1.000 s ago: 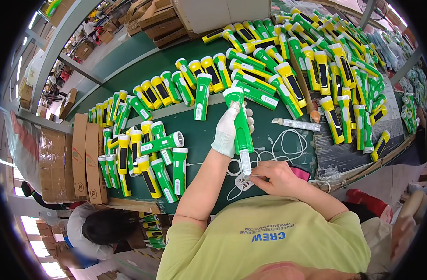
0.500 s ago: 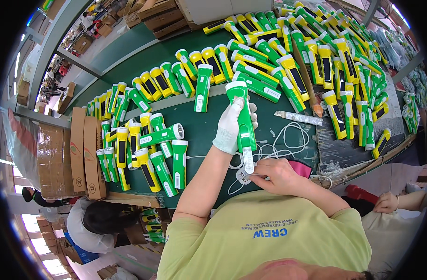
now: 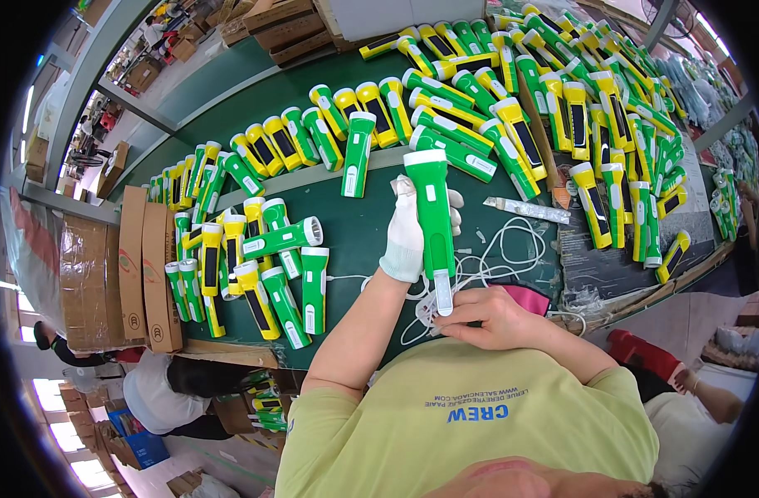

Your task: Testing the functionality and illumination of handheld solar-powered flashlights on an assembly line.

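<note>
A green flashlight (image 3: 436, 220) with a white head stands out in front of me, its head pointing away. My left hand (image 3: 408, 228), in a white glove, is wrapped round it from the left. A narrow white and clear strip (image 3: 443, 290) extends from its near end. There my bare right hand (image 3: 487, 317) has thumb and forefinger closed together by the strip's tip; what they pinch is too small to make out. A loosely coiled white cable (image 3: 512, 253) and a white plug-like piece (image 3: 425, 311) lie beside the fingers.
Several green and yellow flashlights (image 3: 259, 303) stand at the left; another row (image 3: 292, 137) runs along the back. More are heaped at right (image 3: 599, 124). A wrapped strip (image 3: 527, 209) lies on the green table. Brown cartons (image 3: 157, 274) edge its left; co-workers (image 3: 168, 390) are on both sides.
The flashlight has turned in my left hand, so its front and strip face up more squarely. My right hand has shifted slightly left. Co-workers at both sides have moved.
</note>
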Demonstrator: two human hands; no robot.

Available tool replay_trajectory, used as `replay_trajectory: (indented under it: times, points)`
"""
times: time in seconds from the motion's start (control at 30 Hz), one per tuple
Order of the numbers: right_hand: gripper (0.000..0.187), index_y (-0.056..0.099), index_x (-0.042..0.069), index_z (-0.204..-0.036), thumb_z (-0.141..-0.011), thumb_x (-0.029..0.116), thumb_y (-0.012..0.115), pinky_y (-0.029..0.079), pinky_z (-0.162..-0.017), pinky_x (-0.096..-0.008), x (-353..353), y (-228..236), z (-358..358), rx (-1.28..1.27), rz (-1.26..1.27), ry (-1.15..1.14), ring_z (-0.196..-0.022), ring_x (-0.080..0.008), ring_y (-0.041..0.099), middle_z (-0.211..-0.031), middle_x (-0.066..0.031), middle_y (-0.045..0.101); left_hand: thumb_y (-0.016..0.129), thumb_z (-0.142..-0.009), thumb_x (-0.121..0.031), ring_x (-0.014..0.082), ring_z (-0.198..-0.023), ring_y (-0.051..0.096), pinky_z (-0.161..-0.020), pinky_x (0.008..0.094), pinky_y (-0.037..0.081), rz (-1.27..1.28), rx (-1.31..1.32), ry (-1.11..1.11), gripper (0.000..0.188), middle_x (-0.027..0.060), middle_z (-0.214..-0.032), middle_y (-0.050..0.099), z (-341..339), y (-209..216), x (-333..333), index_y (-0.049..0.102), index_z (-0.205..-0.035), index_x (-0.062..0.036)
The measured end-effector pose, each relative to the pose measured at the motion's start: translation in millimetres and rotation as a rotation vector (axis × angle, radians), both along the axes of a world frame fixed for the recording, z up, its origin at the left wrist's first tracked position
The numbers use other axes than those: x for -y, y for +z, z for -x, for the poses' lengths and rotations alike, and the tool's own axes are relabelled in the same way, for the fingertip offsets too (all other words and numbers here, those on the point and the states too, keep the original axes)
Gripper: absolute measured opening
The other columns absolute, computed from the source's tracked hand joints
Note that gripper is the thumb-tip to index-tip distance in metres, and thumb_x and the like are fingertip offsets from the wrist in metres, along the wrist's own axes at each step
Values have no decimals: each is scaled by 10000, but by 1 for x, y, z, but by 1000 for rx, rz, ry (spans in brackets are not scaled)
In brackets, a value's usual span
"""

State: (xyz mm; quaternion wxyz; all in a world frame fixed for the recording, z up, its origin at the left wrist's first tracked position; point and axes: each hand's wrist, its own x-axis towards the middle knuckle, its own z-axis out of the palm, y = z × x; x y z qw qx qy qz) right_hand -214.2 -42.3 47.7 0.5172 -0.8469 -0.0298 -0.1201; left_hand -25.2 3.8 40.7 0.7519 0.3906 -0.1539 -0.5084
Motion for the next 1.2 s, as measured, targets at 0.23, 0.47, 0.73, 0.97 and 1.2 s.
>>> replay_trajectory:
  times: [0.23,0.47,0.73,0.97,1.2]
  points:
    - [192,719,62,-1106,-928,86,652,518,-739,-273,13,5,0,-247,-523,-188,-852,-92,632,-962,-61,707,458,-968,-576,187,-923,589,-742,350,521,103,-100,-156,626,95,-1112,597,14,1,-15,490,-1316,-56]
    - [127,695,-52,-998,-910,6,624,488,-757,-240,52,32,-11,-101,-735,-209,-865,-94,614,-952,-79,691,480,-747,-841,89,-653,408,-557,228,354,113,-349,-215,864,-18,-816,456,16,7,-19,551,-1131,-70]
    - [117,700,-29,-991,-909,34,644,438,-674,-228,52,43,-37,-22,-336,-311,-776,-80,572,-880,-53,676,385,-827,-827,121,-651,526,-588,267,454,-54,-94,-91,776,31,-769,555,17,2,-27,566,-966,-85]
    - [88,698,-5,-959,-886,33,665,413,-581,-240,46,53,-40,38,-148,-375,-664,-97,534,-767,-50,632,485,-934,-624,150,-767,612,-712,301,529,4,134,7,621,71,-910,614,24,16,-39,492,-1166,-47]
    - [103,656,12,-887,-800,-43,656,388,-475,-303,35,70,-44,267,337,-339,-536,-197,533,-663,-72,562,661,-919,-201,144,-906,634,-816,314,543,-29,468,185,421,98,-1060,628,31,18,-50,452,-1228,-5]
